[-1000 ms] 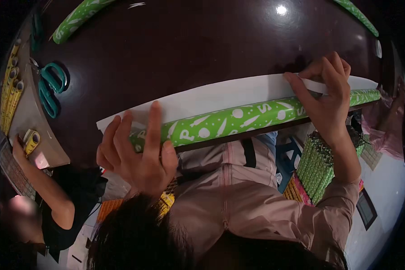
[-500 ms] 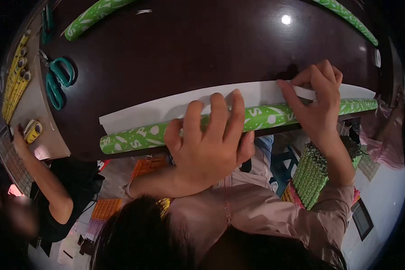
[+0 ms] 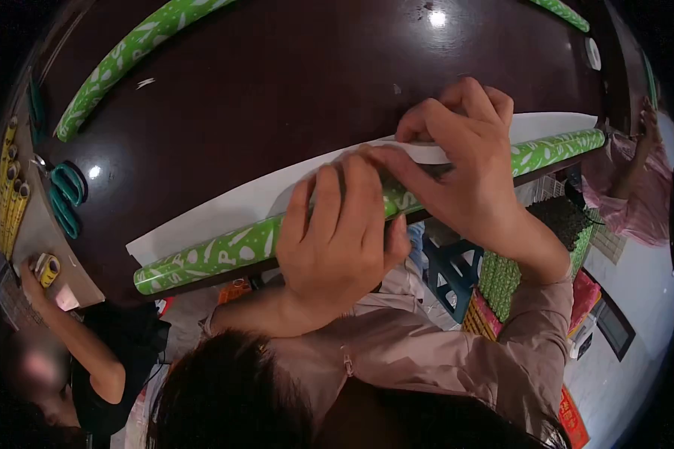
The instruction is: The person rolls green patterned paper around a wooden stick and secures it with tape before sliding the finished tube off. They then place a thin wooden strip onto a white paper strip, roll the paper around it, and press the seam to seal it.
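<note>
A long roll of green printed paper [image 3: 236,248] lies along the near table edge, with its white-backed flap [image 3: 225,206] spread out behind it. My left hand [image 3: 337,239] is curled over the middle of the roll, fingers on top and thumb on the near side. Just to its right, my right hand [image 3: 468,165] pinches a narrow white strip [image 3: 427,154], probably tape, over the flap. The right thumb tip is close to the left fingertips. Part of the roll is hidden beneath both hands.
Green-handled scissors [image 3: 66,198] lie at the left. Other green rolls [image 3: 131,63] curve along the far side. A white tape roll [image 3: 593,54] is at the far right. Several yellow rolls [image 3: 11,206] and another person's hand [image 3: 31,277] are at the left; another person's sleeve [image 3: 625,179] is at right.
My right hand has moved left along the flap, bringing the white strip beside my left hand. The left hand stays on the roll. The camera view has turned slightly.
</note>
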{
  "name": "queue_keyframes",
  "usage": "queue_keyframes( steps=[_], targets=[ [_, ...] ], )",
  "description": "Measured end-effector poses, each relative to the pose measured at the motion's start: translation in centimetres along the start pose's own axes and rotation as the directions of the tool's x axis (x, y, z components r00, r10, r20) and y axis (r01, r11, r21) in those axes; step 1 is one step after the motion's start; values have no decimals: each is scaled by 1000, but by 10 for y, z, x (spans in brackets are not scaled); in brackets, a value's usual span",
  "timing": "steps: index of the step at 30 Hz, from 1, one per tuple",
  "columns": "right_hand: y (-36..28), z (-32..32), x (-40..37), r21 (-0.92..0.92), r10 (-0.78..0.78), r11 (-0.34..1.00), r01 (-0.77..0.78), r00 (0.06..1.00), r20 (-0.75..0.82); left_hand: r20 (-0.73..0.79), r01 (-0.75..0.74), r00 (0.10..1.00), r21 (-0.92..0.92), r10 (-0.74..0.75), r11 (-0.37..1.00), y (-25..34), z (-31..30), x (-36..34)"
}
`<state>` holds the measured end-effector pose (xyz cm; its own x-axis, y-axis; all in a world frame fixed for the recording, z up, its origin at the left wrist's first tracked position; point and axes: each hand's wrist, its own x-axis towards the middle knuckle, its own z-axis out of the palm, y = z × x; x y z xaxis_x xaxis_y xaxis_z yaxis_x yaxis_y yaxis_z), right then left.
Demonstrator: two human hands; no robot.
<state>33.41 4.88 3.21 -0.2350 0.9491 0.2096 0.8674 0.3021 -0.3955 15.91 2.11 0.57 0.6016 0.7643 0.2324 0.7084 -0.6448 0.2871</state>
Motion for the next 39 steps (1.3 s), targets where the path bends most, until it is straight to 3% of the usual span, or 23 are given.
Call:
queue_keyframes(
  steps=[2,6,10,12,13,15,18,20,22,24,37,39],
  targets=[
    [6,-15,-2,52,6,999,-12,994,113,-10,1,1000,27,-1,1000,-1,1,0],
    [32,-45,-13,44,136,989,-144,980,147,7,1,1000,70,-2,998,0,-1,3],
    [69,-59,-34,84,206,974,-212,976,77,-11,-24,1000,71,25,997,-2,2,3],
    [84,-63,-46,214,329,922,-322,944,0,17,-20,1000,85,18,996,0,-1,4],
    [92,-67,-50,182,309,935,-303,951,-7,17,-23,1000,79,22,997,0,-3,4],
    [100,-71,-53,116,301,947,-299,953,-7,168,6,986,28,-11,1000,0,-6,2],
    [105,-67,-57,82,303,951,-299,952,-38,199,40,979,50,-49,998,4,-8,1],
    [105,-64,-55,104,317,945,-309,946,-73,166,4,986,82,-18,997,2,-8,3],
    [104,-64,-53,-41,210,977,-212,977,-41,135,-30,991,115,14,993,1,-9,6],
    [103,-61,-53,-28,233,972,-235,971,-52,204,-37,979,162,3,986,2,-13,7],
    [102,-57,-49,-77,163,983,-167,985,-55,154,-1,988,135,-20,991,3,-9,2],
    [103,-57,-49,-70,158,984,-161,986,-52,248,-16,969,141,-20,990,4,-15,5]
  ],
)
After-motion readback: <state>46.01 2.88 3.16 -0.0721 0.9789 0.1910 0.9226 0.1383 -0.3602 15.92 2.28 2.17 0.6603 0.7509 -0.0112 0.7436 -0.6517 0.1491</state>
